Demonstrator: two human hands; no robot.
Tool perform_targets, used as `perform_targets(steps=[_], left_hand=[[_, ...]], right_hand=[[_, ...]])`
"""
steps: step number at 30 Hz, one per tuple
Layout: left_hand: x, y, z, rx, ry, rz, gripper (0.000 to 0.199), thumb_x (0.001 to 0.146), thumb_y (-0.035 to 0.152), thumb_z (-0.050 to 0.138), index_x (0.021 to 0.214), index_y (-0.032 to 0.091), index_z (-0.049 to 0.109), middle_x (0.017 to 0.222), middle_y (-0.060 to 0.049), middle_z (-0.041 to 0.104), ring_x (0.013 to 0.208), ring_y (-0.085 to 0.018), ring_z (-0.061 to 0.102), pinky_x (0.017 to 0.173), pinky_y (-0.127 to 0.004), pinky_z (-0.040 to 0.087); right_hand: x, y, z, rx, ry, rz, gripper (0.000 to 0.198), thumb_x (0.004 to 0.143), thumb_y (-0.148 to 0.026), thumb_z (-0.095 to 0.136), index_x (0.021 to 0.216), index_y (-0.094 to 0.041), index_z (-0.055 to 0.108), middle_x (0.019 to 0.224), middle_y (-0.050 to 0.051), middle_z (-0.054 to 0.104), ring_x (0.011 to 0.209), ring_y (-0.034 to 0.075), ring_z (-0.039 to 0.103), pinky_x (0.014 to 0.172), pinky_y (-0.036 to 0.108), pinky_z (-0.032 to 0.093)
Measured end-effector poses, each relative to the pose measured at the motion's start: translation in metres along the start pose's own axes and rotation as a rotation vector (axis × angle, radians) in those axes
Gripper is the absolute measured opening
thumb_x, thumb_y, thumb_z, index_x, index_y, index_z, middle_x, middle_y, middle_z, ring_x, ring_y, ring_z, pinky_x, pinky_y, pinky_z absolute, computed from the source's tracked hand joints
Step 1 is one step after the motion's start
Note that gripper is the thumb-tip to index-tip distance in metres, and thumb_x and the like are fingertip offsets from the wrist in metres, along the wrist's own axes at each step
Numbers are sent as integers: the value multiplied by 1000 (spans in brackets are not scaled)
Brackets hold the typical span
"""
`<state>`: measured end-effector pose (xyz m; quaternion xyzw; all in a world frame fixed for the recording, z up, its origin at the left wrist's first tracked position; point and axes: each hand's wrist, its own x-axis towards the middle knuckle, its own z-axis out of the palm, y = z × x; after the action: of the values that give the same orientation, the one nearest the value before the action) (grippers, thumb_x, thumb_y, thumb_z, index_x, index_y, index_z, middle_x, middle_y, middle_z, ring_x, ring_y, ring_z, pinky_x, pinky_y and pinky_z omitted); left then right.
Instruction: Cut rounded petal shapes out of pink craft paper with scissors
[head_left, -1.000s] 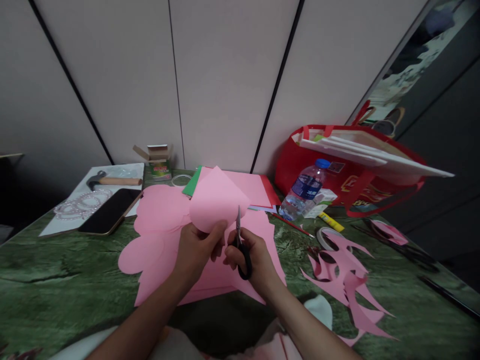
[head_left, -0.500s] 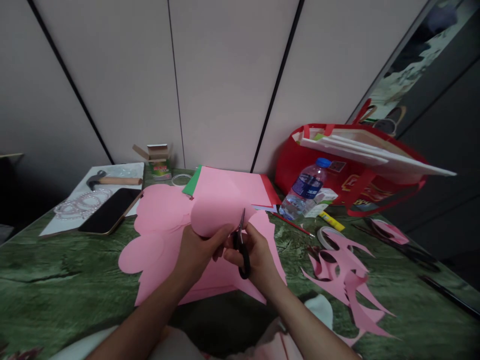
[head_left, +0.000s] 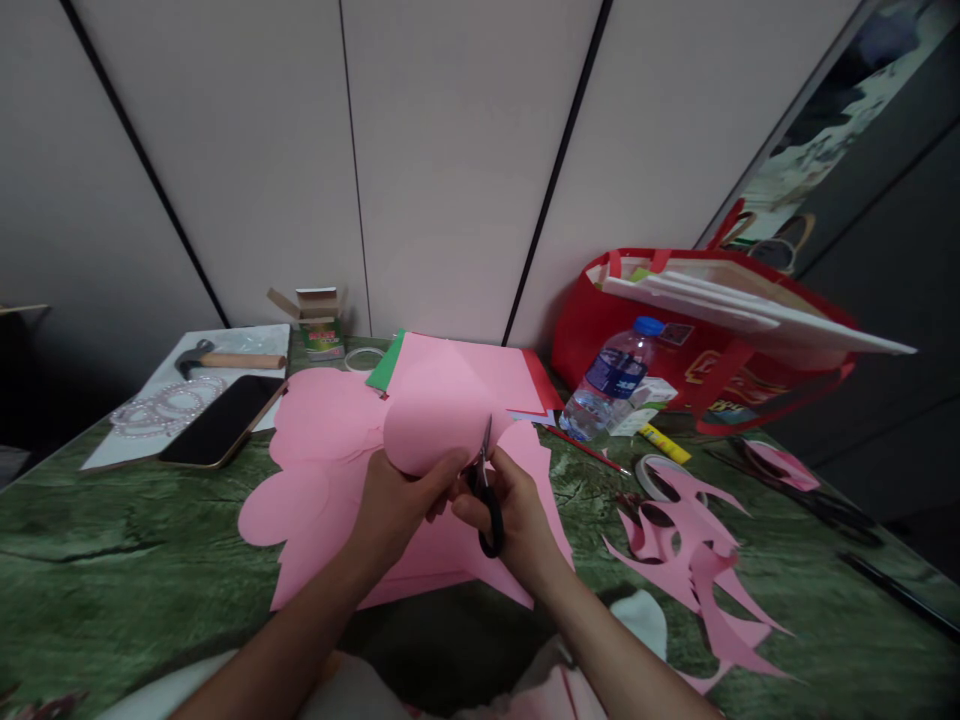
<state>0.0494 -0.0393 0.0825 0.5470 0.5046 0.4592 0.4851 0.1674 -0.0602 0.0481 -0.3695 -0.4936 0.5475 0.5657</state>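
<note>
Pinching the lower edge of a curved piece of pink paper (head_left: 431,425), the left hand (head_left: 396,505) has its thumb pressed over the near side, while the right hand (head_left: 519,512) has its fingers wrapped around a pair of metal scissors with black handles (head_left: 491,525). The scissor blades point up and away at the right edge of the held piece, which is raised above the middle of a spread of flat pink paper sheets (head_left: 315,412), some with scalloped edges. To the right, thin curling pink paper scraps (head_left: 679,575) lie on the green marbled tabletop (head_left: 97,570). Farther left rests a black-screened smartphone (head_left: 223,425); across from it, a clear plastic bottle with a blue cap (head_left: 613,375) leans in front of a large red bag (head_left: 581,325). Beyond the phone are a wooden-handled claw hammer (head_left: 244,361) and a small green box with raised cardboard flaps (head_left: 321,338), before a pale panelled wall (head_left: 442,170).
</note>
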Motion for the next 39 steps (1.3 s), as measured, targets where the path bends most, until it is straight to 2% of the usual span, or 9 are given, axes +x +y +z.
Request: perform_targets(steps=[28,39], left_hand=[[0,3,0,1,40,-37,36,65,30,65,37,15,49,31,5,44,33,-7,40,36,-19,31],[1,2,-1,9,43,-32,40,66,32,64,35,16,45,30,6,41,33,-6,39,36,-19,30]], right_hand=[[0,-4,0,-49,40,28,30,61,-32,71,77,-20,48,56,-5,53,49,9,43,47,22,32],[1,-2,0,-81,72,58,29,62,-30,70,76,-20,48,50,-7,51,45,9,43,44,20,33]])
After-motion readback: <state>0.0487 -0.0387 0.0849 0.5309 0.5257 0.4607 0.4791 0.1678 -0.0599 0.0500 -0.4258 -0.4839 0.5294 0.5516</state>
